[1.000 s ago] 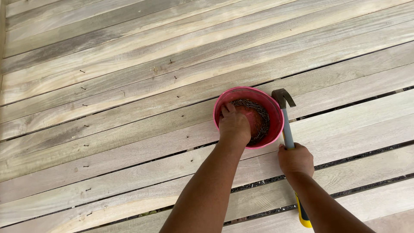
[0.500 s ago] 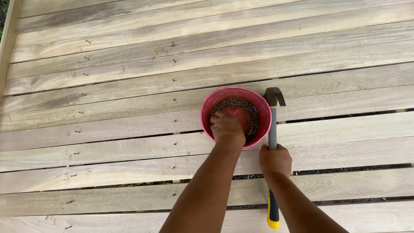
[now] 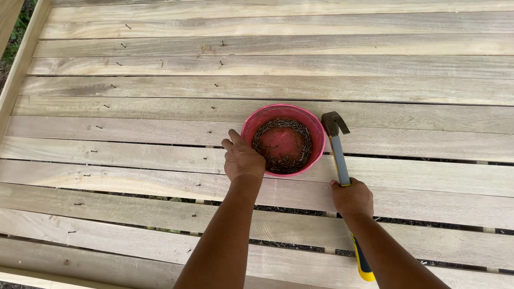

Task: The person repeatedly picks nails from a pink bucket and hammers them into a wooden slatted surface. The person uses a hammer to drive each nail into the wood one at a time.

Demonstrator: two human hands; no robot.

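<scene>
Surface: a floor of pale weathered wooden planks (image 3: 160, 101) fills the view; the planks run from 9 o'clock to 3 o'clock, with dark gaps between the nearer ones; a wooden edge beam (image 3: 19, 69) borders it at 10 o'clock, and a little green shows beyond it in the corner.
Small nails in planks: short dark nails (image 3: 128, 26) stand partly driven in rows on the left half, from 11 o'clock down to 8 o'clock.
Bowl: a round pink bowl (image 3: 316, 140) sits on the planks just above the centre; inside, a ring of dark loose nails (image 3: 282, 165) lies around its bare pink middle.
Left hand: the left hand (image 3: 242, 159) is at the 9 o'clock side of the bowl, touching its rim; the fingers are curled into a loose fist with the thumb raised toward 12 o'clock; I cannot tell if it holds something.
Right hand: the right hand (image 3: 352, 198) is at 4 o'clock from the bowl, wrapped tightly around the handle of a hammer.
Hammer: the hammer (image 3: 339, 158) lies just beside the bowl at its 3 o'clock side; its dark claw head points to 12 o'clock, the shaft is grey, and the yellow and black grip end shows under the forearm at 5 o'clock.
</scene>
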